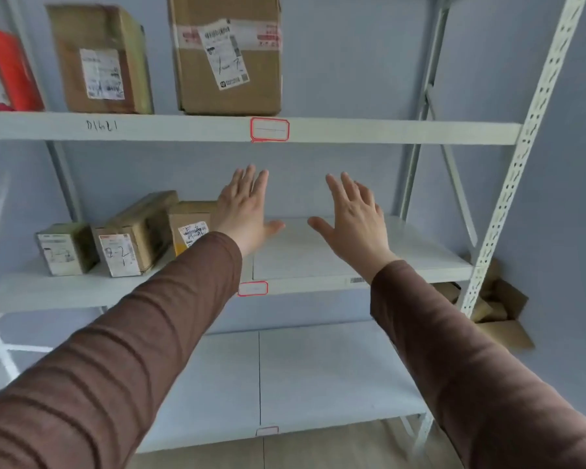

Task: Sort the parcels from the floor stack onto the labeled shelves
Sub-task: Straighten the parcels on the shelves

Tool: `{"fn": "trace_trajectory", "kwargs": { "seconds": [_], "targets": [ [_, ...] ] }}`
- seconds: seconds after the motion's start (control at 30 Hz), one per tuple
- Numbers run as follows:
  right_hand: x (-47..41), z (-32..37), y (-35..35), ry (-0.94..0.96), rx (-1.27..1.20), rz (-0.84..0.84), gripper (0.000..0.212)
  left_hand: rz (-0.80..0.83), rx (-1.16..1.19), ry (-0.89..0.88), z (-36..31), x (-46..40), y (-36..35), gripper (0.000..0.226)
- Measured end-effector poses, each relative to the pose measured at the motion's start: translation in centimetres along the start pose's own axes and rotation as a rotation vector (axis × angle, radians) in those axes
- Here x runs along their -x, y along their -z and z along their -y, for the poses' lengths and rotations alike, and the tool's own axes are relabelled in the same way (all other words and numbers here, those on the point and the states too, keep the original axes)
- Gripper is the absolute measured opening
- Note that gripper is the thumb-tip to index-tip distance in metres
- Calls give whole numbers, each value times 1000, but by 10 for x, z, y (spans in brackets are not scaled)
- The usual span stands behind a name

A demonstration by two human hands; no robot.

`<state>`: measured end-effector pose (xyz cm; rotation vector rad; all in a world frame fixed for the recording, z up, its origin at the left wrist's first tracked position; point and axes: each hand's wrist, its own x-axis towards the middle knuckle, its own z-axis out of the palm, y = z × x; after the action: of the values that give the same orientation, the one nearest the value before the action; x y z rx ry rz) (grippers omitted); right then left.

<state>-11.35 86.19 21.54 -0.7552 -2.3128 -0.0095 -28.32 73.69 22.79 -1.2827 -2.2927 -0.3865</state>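
**Empty hands at the middle shelf**

A white metal rack is seen against a grey-blue wall. Both hands are held out over the middle shelf (352, 262). The fingers of the left hand (244, 211) and the right hand (356, 218) are spread wide, and nothing is held. Three small parcels (129, 235) are stood at the shelf's left end; the floor stack is not seen. The nearest parcel (190, 228) could be knocked by the left sleeve. "2-2" is written on one label.
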Motion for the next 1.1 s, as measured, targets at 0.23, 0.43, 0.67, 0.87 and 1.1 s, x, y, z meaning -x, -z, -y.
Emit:
{"fn": "trace_trajectory", "kwargs": {
  "seconds": [0.23, 0.43, 0.67, 0.87, 1.1],
  "targets": [
    [-91, 51, -2, 102, -31, -81, 83, -161, -35, 17, 69, -62, 38, 102],
    [-163, 92, -12, 104, -38, -185, 79, -269, -23, -21, 140, -119, 59, 101],
    [-241, 118, -22, -4, -80, -218, 82, -264, 116, -37, 203, -188, 68, 108],
    [-294, 118, -22, -79, -96, -186, 86, -196, 213, 76, 233, -237, 64, 115],
    [-339, 95, -31, -202, -249, -68, 103, -70, 379, 222, 237, -274, 55, 122]
  ]
}}
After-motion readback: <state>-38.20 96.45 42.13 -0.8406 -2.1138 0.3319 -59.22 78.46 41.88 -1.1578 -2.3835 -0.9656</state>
